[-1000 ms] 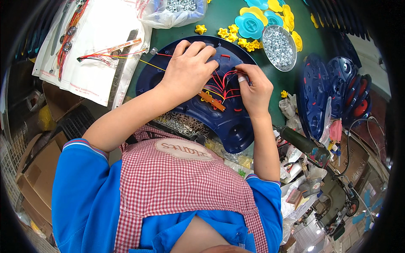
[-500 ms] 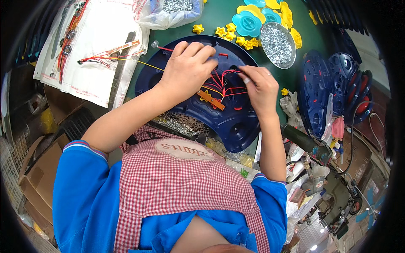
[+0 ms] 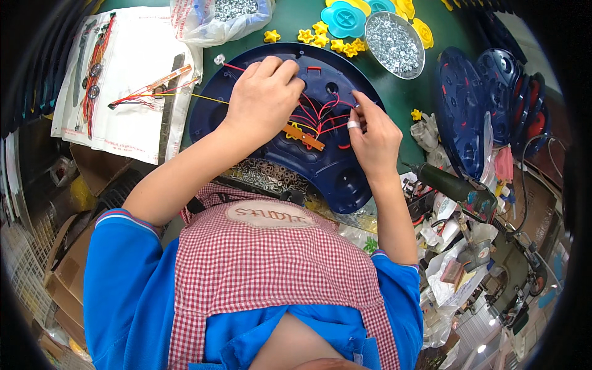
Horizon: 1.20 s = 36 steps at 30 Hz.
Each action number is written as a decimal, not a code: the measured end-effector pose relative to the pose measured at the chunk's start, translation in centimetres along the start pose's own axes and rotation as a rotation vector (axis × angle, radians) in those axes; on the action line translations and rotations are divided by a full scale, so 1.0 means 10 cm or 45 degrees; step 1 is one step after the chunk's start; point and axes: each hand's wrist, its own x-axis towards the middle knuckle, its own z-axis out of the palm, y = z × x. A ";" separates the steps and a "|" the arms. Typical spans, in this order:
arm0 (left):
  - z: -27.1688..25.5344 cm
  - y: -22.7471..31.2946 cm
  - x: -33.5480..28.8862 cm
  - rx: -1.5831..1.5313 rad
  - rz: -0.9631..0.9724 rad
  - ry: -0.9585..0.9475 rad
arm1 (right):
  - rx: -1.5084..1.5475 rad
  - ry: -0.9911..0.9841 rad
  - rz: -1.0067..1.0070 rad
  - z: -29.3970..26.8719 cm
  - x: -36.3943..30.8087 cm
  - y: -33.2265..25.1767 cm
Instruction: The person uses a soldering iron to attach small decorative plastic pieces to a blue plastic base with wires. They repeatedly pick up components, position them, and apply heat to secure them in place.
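A dark blue curved plastic shell [image 3: 290,57] lies on the green table with its ribbed inside up. Into it, near the middle, sits a narrow orange circuit strip [image 3: 303,136], from which several red wires [image 3: 320,117] and a yellow one fan out. My left hand [image 3: 264,98] rests over the shell's left half, fingers curled; what they grip underneath is hidden. A red lead with a small clear end piece [image 3: 219,59] sticks out beside it. At the right side, my right hand [image 3: 375,137] pinches a red wire between thumb and forefinger.
A metal bowl of small metal parts [image 3: 394,45] and yellow star pieces [image 3: 305,36] lie beyond the shell. More wired strips rest on a white bag [image 3: 132,61] at left. Blue shells [image 3: 459,111] and a dark green power tool [image 3: 444,182] are at right.
My right hand has turned, its fingertips drawing slightly right along the red wires. The left hand stays over the shell. The whole view has shifted slightly.
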 end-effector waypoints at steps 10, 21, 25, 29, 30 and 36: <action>0.08 -0.02 -0.06 -0.032 -0.025 0.001 | 0.063 0.065 -0.016 -0.02 0.01 -0.10; 0.09 -0.02 -0.08 -0.022 -0.033 0.026 | -0.066 0.022 -0.094 0.01 0.02 0.01; 0.09 -0.03 -0.06 -0.041 -0.029 0.059 | -0.083 -0.072 -0.063 -0.02 0.03 -0.01; 0.07 -0.01 -0.06 -0.048 -0.029 0.034 | -0.082 -0.095 0.014 0.04 0.01 -0.05; 0.04 -0.02 -0.07 -0.044 -0.038 0.001 | -0.001 -0.138 0.109 0.00 0.00 -0.09; -0.84 -0.22 -0.28 -0.378 -0.091 -0.481 | 0.301 0.255 0.283 -0.29 0.10 0.17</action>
